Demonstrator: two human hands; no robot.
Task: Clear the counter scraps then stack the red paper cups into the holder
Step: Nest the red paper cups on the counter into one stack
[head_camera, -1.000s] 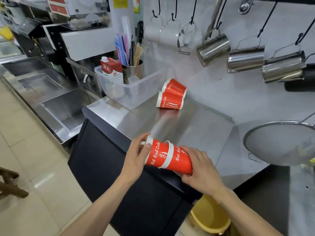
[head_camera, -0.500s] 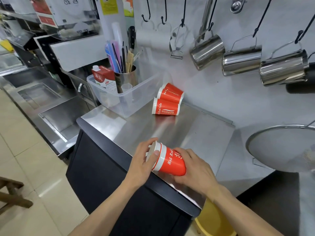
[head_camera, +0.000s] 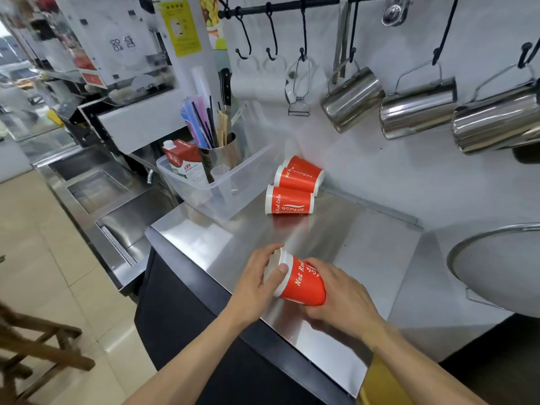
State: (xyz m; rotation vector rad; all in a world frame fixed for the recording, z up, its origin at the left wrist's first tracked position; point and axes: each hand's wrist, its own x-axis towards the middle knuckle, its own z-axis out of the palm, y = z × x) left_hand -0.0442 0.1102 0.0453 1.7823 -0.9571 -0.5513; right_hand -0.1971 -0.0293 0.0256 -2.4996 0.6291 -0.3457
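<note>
On the brushed stainless-steel counter [head_camera: 365, 244], bright and streaky with reflections, both hands are at work near the front edge at about 6 o'clock. Its dark cabinet front [head_camera: 187, 331] drops to a pale glossy tiled floor [head_camera: 43, 258], and a recessed steel sink run [head_camera: 96, 185] stretches off toward 10 o'clock. Held on their side between the hands are nested red paper cups with white rims and white lettering [head_camera: 304, 283], mouths pointing toward 9 o'clock. The left hand [head_camera: 257, 287] cups over the open end, thumb pressed flat on the white rim, fingers curled around the far side. The right hand [head_camera: 342, 296] wraps the tapered base, fingers closed round the red wall. Up at 12 o'clock, more red paper cups lie toppled: a nested pair [head_camera: 301, 175] against the white wall, and a single cup [head_camera: 289, 200] just in front, touching them. Beside those, at 11 o'clock, sits a clear rectangular plastic bin [head_camera: 222, 191] holding a red-and-white carton [head_camera: 184, 162] and a shiny steel canister of straws and sticks [head_camera: 216, 138]. Overhead, a black rail with hooks [head_camera: 292, 7] carries three polished steel pitchers [head_camera: 418, 108], tilted on their handles. At 3 o'clock, a round wire-rimmed mesh strainer [head_camera: 496, 267] bulges into view.
</note>
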